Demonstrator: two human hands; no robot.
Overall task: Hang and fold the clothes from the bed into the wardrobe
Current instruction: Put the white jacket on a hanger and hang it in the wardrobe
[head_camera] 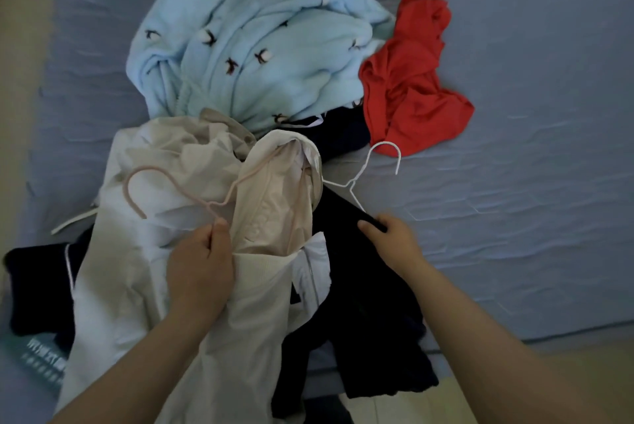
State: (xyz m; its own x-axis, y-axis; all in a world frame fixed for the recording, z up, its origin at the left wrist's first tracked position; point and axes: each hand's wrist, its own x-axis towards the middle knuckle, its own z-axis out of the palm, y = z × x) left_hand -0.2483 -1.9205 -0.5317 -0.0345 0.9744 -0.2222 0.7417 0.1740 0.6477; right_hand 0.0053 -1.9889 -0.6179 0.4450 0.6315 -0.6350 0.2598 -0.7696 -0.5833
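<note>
A rumpled blue-grey bed sheet (514, 114) fills the head camera's frame, with a strip of pale floor (514, 389) at the near right. At the far side of the heap lies a light-blue fleece garment (260, 46) dotted with small dark motifs. A crumpled red garment (408, 80) lies to its right.

Nearer, a cream jacket (130, 272) sprawls over the bed's near edge. Beside it on the right a dark navy garment (363, 314) spills toward the floor.

The person's left hand (202, 269) pinches a pink hanger (126, 191) at its neck, thumb and fingers closed on the wire just below the hook. The hook curls away to the left. One arm of the hanger runs far and right from the grip and vanishes into an opening of the jacket, so the hanger's long axis lies on that near-left to far-right diagonal.

The right hand (394, 240) is curled round the dark garment's upper edge. There the lower arm of a white hanger (350, 183) disappears, and whether that wire is also in the grip cannot be told. Its hook points far and right, toward the red garment.

The jacket appears to be only half on its hanger. The next move likely turns on working the loose side of the jacket over the arm hidden near the left hand. The left hand is the nearer one for that, while the right hand is occupied on the other side of the jacket.
</note>
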